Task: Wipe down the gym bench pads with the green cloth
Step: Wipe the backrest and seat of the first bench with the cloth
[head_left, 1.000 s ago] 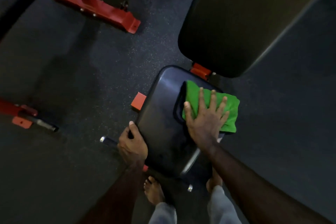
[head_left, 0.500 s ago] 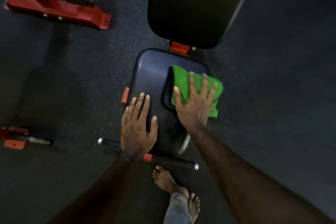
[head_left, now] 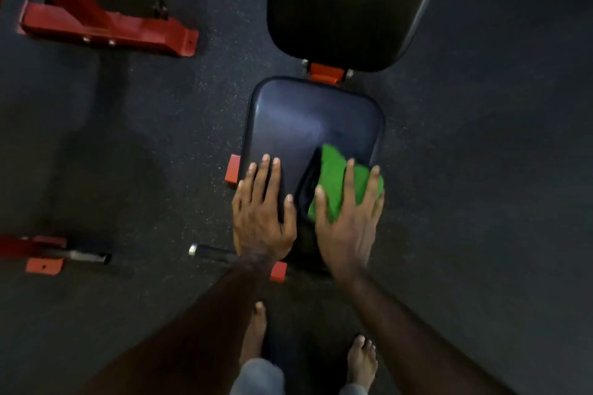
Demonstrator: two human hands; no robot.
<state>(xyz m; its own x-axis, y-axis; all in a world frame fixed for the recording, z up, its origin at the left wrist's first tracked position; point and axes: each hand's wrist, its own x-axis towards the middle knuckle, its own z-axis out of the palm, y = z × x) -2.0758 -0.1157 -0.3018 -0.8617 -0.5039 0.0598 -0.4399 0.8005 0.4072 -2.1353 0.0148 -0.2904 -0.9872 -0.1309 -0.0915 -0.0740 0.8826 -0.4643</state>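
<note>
The right hand (head_left: 348, 228) lies flat on the green cloth (head_left: 337, 179), its fingers (head_left: 369, 186) spread wide and straight, pressing the cloth onto the near right corner of the seat pad (head_left: 308, 125); nothing is curled round the fabric, which bunches in a crumpled fold ahead of the fingertips and reaches right up to the pad's right edge. The left hand (head_left: 261, 218) rests palm down on the near left part of the same pad, its fingers likewise straight and slightly fanned, the thumb pointing toward the cloth, holding nothing. The two hands lie side by side, near each other but apart, with a strip of bare dark pad between them. The seat pad is dark, glossy and rounded at the corners, and a pale sheen runs across its middle. Just beyond its far edge an orange bracket (head_left: 324, 72) joins it to the back pad (head_left: 346, 0), a longer dark pad that runs out of the top of the view. A small red tab (head_left: 232, 168) juts out beside the seat's left edge, and a dark bar with a silver end cap (head_left: 208, 252) sticks out to the left below the left wrist. Two bare feet (head_left: 362, 359) stand on the dark speckled floor (head_left: 144, 138) at the near end of the bench. Red machine frames (head_left: 106, 30) stand on the floor to the upper left, well apart from the bench
</note>
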